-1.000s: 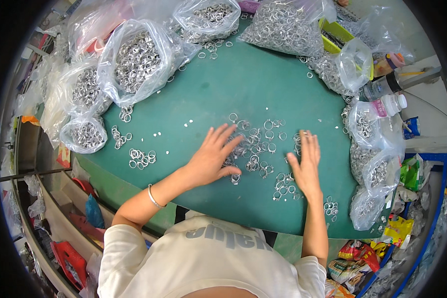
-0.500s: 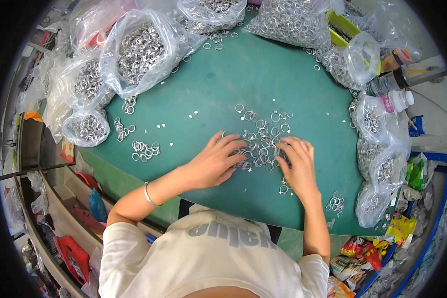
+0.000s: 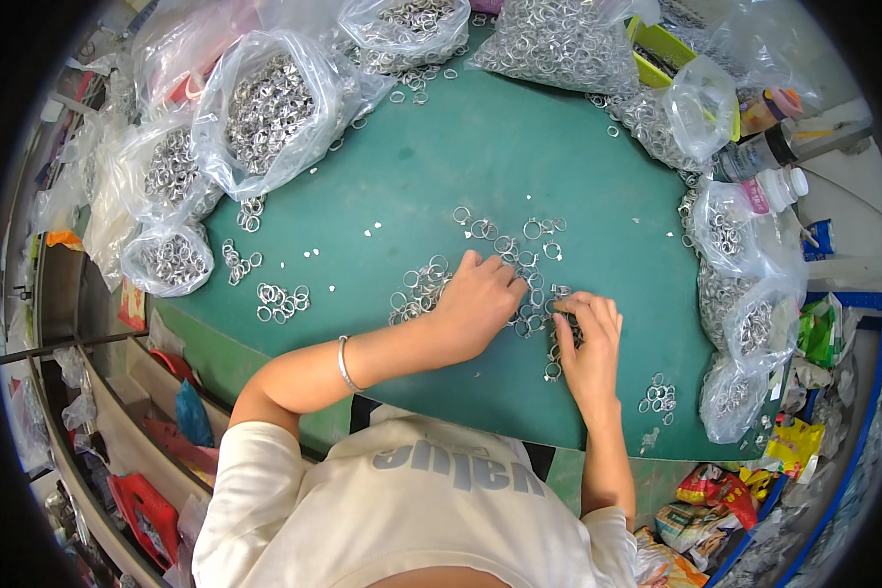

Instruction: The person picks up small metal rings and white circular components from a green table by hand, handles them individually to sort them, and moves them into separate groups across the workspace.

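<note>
Silver metal rings point(image 3: 531, 312) lie in a loose heap at the middle of the green table. My left hand point(image 3: 480, 306) is over this heap with its fingers curled down; what they pinch is hidden under the hand. To its left, more rings point(image 3: 423, 286) form a separate cluster partly covered by that hand. At the heap's right side, my right hand point(image 3: 590, 338) has thumb and forefinger closed on a ring, and a few rings show below its palm. A silver bangle point(image 3: 344, 365) circles my left wrist.
Open plastic bags of rings point(image 3: 269, 176) line the table's left and far sides. Smaller bags point(image 3: 735, 397) stand along the right edge, near a white-capped bottle point(image 3: 782, 188). Small ring piles lie at left point(image 3: 282, 303) and near right point(image 3: 660, 396). Tiny white bits point(image 3: 373, 229) dot the green tabletop point(image 3: 441, 157).
My left hand has moved right, from spread fingers to curled ones, uncovering rings on its left. The right hand's fingers have drawn in toward the thumb. The view has shifted slightly.
</note>
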Action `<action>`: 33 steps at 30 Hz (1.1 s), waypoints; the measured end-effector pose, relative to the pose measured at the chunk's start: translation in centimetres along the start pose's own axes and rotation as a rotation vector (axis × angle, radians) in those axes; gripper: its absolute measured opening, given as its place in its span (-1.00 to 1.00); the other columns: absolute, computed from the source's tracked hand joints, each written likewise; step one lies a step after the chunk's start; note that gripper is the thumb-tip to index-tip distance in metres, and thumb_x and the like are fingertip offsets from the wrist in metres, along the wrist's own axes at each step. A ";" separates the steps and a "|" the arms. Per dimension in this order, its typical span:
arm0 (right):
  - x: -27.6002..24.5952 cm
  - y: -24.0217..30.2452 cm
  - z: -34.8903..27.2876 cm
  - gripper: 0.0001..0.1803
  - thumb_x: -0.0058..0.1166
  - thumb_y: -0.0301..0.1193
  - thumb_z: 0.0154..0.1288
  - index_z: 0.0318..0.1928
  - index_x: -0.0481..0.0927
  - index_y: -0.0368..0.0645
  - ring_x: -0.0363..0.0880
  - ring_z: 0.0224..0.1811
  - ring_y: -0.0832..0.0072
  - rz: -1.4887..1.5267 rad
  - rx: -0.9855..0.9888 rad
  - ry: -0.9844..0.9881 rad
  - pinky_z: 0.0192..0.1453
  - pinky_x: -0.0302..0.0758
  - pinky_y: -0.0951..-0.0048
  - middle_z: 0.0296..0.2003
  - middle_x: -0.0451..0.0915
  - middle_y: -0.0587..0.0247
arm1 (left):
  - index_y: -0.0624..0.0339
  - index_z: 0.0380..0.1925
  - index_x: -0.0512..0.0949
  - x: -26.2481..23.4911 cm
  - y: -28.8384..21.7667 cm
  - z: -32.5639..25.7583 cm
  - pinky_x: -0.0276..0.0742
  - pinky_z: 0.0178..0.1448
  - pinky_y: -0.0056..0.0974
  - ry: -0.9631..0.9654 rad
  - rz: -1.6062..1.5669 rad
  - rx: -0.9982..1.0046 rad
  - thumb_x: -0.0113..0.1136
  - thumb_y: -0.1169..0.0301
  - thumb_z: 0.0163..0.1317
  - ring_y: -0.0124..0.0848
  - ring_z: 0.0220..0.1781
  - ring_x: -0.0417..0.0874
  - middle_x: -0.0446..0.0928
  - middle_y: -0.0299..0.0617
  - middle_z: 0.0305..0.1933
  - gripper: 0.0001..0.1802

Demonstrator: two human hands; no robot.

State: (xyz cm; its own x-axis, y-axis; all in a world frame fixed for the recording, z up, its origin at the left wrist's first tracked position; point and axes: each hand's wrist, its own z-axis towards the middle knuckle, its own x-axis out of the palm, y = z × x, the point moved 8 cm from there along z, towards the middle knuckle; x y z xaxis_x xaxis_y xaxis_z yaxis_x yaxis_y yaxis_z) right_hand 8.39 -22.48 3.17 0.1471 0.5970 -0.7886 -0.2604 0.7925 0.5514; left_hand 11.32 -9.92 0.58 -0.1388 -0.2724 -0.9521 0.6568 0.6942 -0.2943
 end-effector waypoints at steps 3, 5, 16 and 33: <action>-0.1 0.1 -0.4 -0.83 0.22 -0.57 0.07 -0.27 0.59 -0.19 0.44 -0.12 0.28 0.023 0.008 -0.012 -0.04 0.30 0.30 -0.23 0.52 0.24 | 0.18 -0.25 0.58 0.2 0.6 0.0 0.25 -0.14 -0.17 -0.069 -0.089 -0.036 0.23 0.52 0.00 -0.24 -0.22 0.49 0.52 -0.20 -0.33 -0.75; -0.1 0.1 -0.5 -0.83 0.22 -0.57 0.08 -0.27 0.59 -0.19 0.45 -0.12 0.28 0.038 0.009 -0.021 -0.04 0.30 0.30 -0.22 0.52 0.24 | 0.18 -0.26 0.58 0.0 0.6 0.1 0.25 -0.13 -0.18 -0.096 -0.123 -0.040 0.23 0.53 0.00 -0.25 -0.22 0.49 0.52 -0.20 -0.32 -0.76; -0.3 0.2 -1.6 -0.82 0.23 -0.57 0.07 -0.26 0.59 -0.21 0.48 -0.11 0.25 0.088 0.005 -0.059 -0.04 0.33 0.29 -0.22 0.54 0.20 | 0.17 -0.27 0.60 0.4 -0.5 -0.2 0.26 -0.12 -0.17 -0.103 -0.096 0.024 0.27 0.47 0.04 -0.24 -0.14 0.46 0.47 -0.19 -0.22 -0.80; -0.5 2.7 -3.3 -0.87 0.13 -0.64 0.13 -0.27 0.59 -0.26 0.50 -0.14 0.18 0.083 -0.066 -0.130 0.01 0.39 0.25 -0.26 0.56 0.10 | 0.18 -0.31 0.59 -2.4 0.1 -1.4 0.48 -0.14 -0.15 -0.376 -0.549 0.014 0.28 0.52 0.06 -0.17 -0.23 0.59 0.59 -0.13 -0.35 -0.84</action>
State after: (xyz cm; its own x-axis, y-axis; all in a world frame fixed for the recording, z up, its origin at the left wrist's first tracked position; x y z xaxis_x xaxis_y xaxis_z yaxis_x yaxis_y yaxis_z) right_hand 4.45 -21.09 4.15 0.2439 0.6746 -0.6967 -0.3380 0.7325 0.5910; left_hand 10.71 -8.26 2.68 -0.1900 -0.7997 -0.5695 0.5744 0.3799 -0.7251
